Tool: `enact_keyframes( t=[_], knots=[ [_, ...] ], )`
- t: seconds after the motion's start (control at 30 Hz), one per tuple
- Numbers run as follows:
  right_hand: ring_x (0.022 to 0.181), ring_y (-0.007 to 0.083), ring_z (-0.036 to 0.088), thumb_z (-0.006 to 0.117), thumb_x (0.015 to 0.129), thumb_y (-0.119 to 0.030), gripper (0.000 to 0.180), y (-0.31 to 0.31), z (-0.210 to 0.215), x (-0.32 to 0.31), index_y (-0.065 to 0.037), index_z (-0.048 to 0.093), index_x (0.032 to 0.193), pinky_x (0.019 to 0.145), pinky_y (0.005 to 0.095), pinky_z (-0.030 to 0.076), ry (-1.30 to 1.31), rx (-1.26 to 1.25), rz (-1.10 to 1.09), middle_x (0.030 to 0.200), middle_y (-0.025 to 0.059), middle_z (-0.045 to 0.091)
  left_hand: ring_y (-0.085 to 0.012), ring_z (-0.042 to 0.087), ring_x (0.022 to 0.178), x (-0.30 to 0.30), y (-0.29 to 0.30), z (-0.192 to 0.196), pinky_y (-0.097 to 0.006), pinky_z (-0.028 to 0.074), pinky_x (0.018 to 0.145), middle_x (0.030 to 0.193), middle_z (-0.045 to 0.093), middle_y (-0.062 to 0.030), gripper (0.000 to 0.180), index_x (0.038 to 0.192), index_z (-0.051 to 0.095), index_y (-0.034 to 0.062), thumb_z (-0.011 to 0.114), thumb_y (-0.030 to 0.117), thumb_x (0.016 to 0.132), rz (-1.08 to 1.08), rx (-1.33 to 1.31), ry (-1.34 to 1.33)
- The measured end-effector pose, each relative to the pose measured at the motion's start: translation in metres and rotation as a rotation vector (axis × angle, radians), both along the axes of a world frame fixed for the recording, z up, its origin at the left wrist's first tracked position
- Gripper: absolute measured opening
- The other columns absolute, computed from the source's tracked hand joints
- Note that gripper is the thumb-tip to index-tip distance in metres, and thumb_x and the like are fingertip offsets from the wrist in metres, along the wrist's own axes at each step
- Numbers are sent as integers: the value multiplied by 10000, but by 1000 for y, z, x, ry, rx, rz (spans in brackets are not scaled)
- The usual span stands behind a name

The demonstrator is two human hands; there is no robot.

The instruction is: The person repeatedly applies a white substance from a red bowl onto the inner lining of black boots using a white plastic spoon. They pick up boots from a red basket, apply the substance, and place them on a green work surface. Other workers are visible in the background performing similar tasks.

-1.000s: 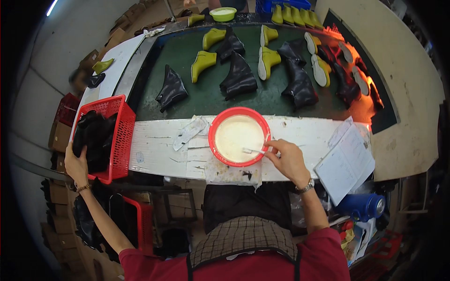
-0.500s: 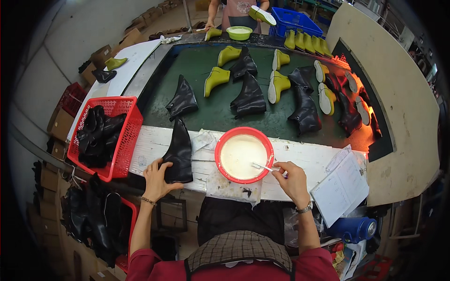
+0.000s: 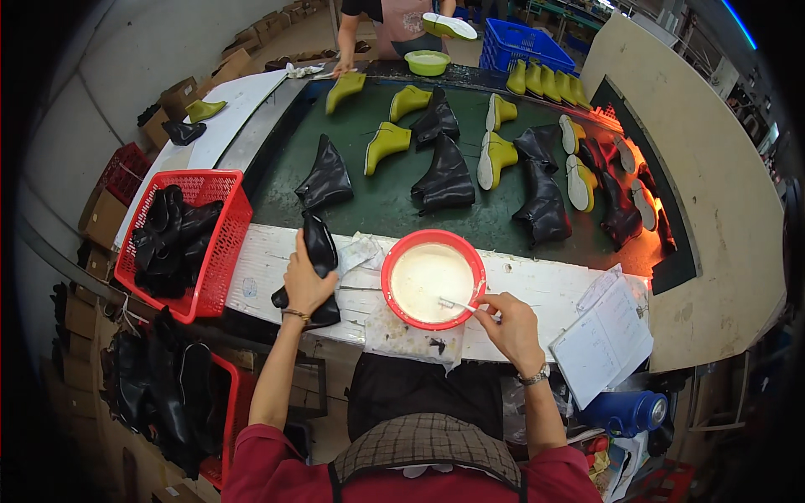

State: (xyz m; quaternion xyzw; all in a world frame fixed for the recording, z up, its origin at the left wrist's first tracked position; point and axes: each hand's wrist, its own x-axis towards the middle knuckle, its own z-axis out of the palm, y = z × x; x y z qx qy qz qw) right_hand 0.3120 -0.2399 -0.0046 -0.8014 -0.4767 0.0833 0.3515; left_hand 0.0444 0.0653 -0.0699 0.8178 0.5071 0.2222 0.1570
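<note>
My left hand grips a black boot upper and holds it over the white bench, just left of a red bowl of whitish glue. Fingers of my right hand pinch a small brush whose tip rests in the glue at the bowl's right side. A stained paper sheet lies under the bowl.
A red basket of black uppers stands at the left. Beyond the bench a green conveyor carries black and yellow-green boots. Another person works at its far end. An open notebook lies at right, a blue bottle below it.
My left hand went from the red basket to the bench with a black upper, then lifted and tilted it toward me. The right hand stayed at the bowl with the brush.
</note>
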Motion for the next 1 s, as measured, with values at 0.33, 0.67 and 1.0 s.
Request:
enact_keyframes(
  t=[0.33, 0.67, 1.0],
  knots=[
    [625, 243, 620, 780, 886, -148, 115, -9, -26, 28, -47, 787, 939, 595, 353, 466, -17, 126, -76, 743, 113, 652, -98, 637, 947, -13, -42, 118, -269, 521, 849, 1103, 701, -42, 427, 1300, 616, -70, 669, 183, 960, -386, -964, -652],
    [868, 171, 624, 855, 780, -148, 207, 50, 53, 20, -121, 820, 982, 866, 333, 390, -186, 310, 413, 881, 12, 695, -65, 618, 773, 13, -85, 148, -237, 509, 706, 883, 701, 1, 229, 1049, 713, -49, 720, 115, 890, -565, -1114, -189],
    [802, 124, 584, 848, 810, -191, 163, 39, 33, 5, -140, 813, 961, 825, 334, 333, -147, 384, 291, 853, -22, 662, -44, 545, 691, 11, -94, 128, -265, 465, 616, 725, 665, -4, 200, 1062, 711, -64, 648, 87, 948, -363, -452, -486]
  ],
)
